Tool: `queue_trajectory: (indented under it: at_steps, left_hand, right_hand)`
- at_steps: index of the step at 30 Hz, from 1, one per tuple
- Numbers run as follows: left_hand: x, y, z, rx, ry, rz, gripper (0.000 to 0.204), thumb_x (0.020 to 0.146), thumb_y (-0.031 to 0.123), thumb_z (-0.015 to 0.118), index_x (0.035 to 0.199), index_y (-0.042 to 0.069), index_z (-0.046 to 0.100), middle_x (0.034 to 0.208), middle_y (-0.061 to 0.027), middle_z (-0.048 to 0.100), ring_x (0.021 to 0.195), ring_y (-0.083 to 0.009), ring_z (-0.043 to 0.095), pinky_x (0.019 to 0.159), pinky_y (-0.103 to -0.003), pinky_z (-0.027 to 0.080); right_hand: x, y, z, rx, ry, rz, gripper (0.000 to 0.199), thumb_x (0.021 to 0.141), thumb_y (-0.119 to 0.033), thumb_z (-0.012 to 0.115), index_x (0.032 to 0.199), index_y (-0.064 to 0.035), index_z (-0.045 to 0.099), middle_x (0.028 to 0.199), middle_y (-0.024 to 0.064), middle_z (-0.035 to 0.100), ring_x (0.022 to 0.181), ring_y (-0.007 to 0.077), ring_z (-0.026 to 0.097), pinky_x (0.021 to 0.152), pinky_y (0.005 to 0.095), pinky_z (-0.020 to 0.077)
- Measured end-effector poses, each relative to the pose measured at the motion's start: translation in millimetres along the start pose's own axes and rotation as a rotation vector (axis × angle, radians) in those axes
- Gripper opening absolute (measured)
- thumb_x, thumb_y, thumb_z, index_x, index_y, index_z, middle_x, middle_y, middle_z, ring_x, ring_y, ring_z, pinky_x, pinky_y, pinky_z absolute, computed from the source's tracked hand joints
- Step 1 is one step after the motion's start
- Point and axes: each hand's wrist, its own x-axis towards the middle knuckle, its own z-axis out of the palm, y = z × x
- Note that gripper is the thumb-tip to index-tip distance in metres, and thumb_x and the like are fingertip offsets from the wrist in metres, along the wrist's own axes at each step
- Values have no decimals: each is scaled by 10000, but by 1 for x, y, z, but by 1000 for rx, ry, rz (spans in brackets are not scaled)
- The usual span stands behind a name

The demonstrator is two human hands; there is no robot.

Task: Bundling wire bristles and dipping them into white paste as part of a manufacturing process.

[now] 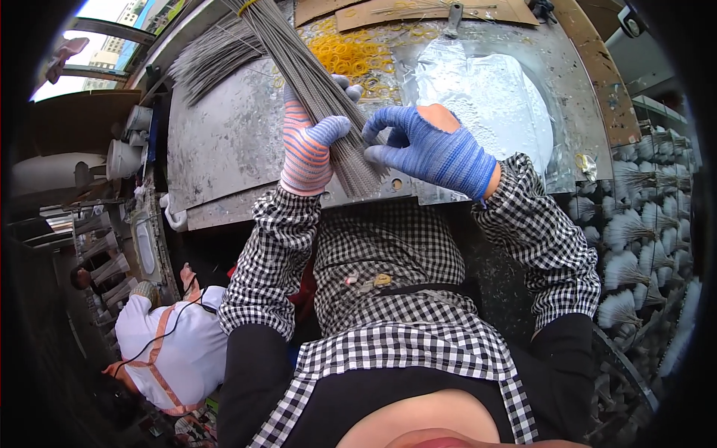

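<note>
A long bundle of thin grey rods (pixel 299 63) slants from the upper left down toward the table's near edge, with a yellow band round its far part. My left hand (pixel 308 153), in a pink and grey striped glove, is wrapped round the bundle's lower part, thumb across the top. At the bundle's right side is my right hand (pixel 437 153), in a blue glove with bare skin showing through a gap. Its thumb and forefinger curve together against the rods' edge; what they pinch, if anything, I cannot make out.
Yellow rubber bands (pixel 347 56) lie heaped beyond the bundle. More grey rods (pixel 216 60) rest at the table's far left. White powder (pixel 493 104) covers a sheet on the right, near a scraper (pixel 454 19). Racked white brush-like tufts (pixel 631 231) stand right; another person (pixel 168 343) is lower left.
</note>
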Motion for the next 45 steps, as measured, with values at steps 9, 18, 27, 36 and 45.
queue_trajectory:
  at_steps: [9,18,27,36,45]
  left_hand:
    - [21,-2,13,-24,-160,-24,727,693,-62,580,1379,85,387,1207,-135,568,1161,-285,614,982,-416,539]
    - [25,-12,21,58,-143,-1,736,672,-49,589,1372,80,403,1207,-135,557,1185,-330,606,1045,-459,497]
    - [50,-29,46,108,-268,195,542,725,-50,635,1240,62,508,1134,-84,613,1122,-252,642,1001,-393,514]
    - [83,-26,98,264,-508,260,487,815,-62,669,1262,62,523,913,15,558,835,-87,547,767,-258,503]
    - [94,-43,109,862,-815,971,309,739,63,688,1039,103,630,917,-122,640,886,-342,636,771,-414,509]
  right_hand:
    - [-13,22,5,155,228,-66,154,844,-206,710,961,-106,702,755,64,708,679,214,700,675,341,554]
    - [-10,18,-7,-151,190,-36,188,813,-286,718,889,-114,719,745,71,727,665,239,711,681,357,572]
    - [-11,44,-16,139,256,11,204,832,-207,764,952,-50,714,859,82,753,792,177,737,781,307,577]
    - [-20,78,-50,-151,312,-50,183,810,-109,698,989,-73,679,711,31,664,664,134,666,657,312,532]
    - [-16,192,-39,-1795,125,-341,343,986,-297,564,1272,-110,543,1230,95,651,1048,181,675,899,299,577]
